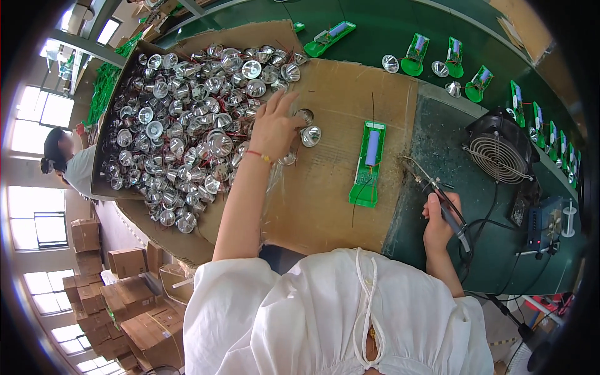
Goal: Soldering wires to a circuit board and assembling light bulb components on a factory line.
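Observation:
My left hand (272,130) is over the right edge of a big heap of silvery lamp reflectors (187,112) with red wires. Its fingers are spread, and its thumb side is beside a reflector (310,136) lying on the cardboard; whether it touches one I cannot tell. In my right hand (439,226) is a soldering iron (455,230), with its metal end pointing up and left. Between the hands, a green flashlight housing (364,186) lies on the cardboard sheet (325,206). It holds a purple battery cell (373,147), a circuit board and thin wires.
A cardboard box (103,156) holds the heap. Several green housings (414,56) with reflectors line the far and right side. A fan with a wire guard (497,159) and a blue soldering station (542,226) stand right. Stacked cartons (150,328) and another person (81,165) are left.

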The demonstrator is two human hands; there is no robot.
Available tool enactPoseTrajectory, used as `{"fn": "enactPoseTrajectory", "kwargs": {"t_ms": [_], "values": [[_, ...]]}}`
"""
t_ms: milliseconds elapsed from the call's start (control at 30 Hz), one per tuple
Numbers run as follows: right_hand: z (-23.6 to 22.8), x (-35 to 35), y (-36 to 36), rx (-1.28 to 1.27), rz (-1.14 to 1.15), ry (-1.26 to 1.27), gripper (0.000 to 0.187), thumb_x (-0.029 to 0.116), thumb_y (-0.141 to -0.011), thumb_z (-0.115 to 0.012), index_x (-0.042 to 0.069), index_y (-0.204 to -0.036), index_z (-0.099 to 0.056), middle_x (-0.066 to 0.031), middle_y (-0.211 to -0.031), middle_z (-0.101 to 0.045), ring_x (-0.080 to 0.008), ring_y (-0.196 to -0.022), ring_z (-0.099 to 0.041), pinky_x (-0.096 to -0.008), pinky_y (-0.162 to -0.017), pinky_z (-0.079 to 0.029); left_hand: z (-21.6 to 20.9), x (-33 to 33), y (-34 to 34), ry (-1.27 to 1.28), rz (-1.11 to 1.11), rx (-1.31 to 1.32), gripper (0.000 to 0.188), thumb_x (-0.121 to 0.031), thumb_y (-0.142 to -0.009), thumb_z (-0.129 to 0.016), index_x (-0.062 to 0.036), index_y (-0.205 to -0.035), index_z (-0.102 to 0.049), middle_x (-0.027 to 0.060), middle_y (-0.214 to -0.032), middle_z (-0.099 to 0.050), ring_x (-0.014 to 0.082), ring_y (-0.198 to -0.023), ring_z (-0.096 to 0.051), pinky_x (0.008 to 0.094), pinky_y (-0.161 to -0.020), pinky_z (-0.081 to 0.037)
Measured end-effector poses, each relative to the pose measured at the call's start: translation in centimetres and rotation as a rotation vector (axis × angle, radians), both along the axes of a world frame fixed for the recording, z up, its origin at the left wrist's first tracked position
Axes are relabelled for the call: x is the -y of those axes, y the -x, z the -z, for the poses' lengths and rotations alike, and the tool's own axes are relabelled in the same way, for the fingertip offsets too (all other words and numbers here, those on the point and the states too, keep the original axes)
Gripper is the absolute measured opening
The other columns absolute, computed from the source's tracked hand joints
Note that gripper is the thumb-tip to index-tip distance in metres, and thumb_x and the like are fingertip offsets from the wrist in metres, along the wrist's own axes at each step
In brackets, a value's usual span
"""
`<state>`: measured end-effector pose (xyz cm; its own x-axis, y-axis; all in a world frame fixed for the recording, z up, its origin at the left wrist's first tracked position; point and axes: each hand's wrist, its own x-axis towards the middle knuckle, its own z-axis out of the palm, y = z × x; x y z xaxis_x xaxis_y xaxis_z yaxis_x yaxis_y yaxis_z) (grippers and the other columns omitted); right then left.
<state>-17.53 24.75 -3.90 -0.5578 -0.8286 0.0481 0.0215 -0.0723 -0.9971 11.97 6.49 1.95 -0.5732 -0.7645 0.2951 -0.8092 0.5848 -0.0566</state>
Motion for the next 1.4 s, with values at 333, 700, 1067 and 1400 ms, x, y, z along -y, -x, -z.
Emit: {"fn": "enactPoseTrajectory", "kwargs": {"t_ms": [333,700,1067,1400], "values": [[-2.7,-3.1,-0.3,-0.053,-0.159,0.003,0.017,0.008,-0.079,-0.065,0.000,-0.084,-0.050,-0.0060,-0.068,-0.055,-0.0080,-0.053,-0.051,-0.0207,-0.048,-0.042,-0.8,-9.2,3.6,-0.745,-0.250,-0.900,0.017,-0.012,-0.079,-0.066,0.0015,-0.090,-0.066,0.0052,-0.068,-0.064,0.0056,-0.058,-0.055,0.0212,-0.053,-0.045],[-2.0,-2.5,-2.0,-0.177,-0.263,0.033,0.017,0.006,-0.078,-0.066,0.000,-0.081,-0.051,-0.0047,-0.067,-0.055,-0.0065,-0.057,-0.046,-0.0213,-0.051,-0.037,2.9,-12.2,7.6,-0.725,-0.282,-0.769,0.018,-0.018,-0.078,-0.065,-0.0005,-0.076,-0.066,0.0094,-0.067,-0.058,0.0179,-0.056,-0.055,0.0297,-0.053,-0.043],[-1.6,-1.6,-2.5,-0.108,-0.226,-0.005,0.016,0.007,-0.077,-0.067,0.001,-0.081,-0.053,-0.0035,-0.069,-0.056,-0.0060,-0.059,-0.046,-0.0209,-0.052,-0.038,3.2,-11.1,7.5,-0.915,-0.273,-0.785,0.020,-0.020,-0.076,-0.065,-0.0012,-0.071,-0.066,0.0094,-0.072,-0.057,0.0224,-0.064,-0.056,0.0322,-0.059,-0.043],[-1.2,-1.3,-2.5,0.043,-0.225,-0.116,0.016,0.009,-0.078,-0.067,0.001,-0.082,-0.053,-0.0033,-0.065,-0.057,-0.0063,-0.055,-0.051,-0.0202,-0.049,-0.041,3.1,-10.2,7.1,-1.013,-0.235,-0.763,0.022,-0.022,-0.077,-0.064,-0.0001,-0.072,-0.065,0.0098,-0.076,-0.057,0.0212,-0.068,-0.056,0.0316,-0.062,-0.044]]}}
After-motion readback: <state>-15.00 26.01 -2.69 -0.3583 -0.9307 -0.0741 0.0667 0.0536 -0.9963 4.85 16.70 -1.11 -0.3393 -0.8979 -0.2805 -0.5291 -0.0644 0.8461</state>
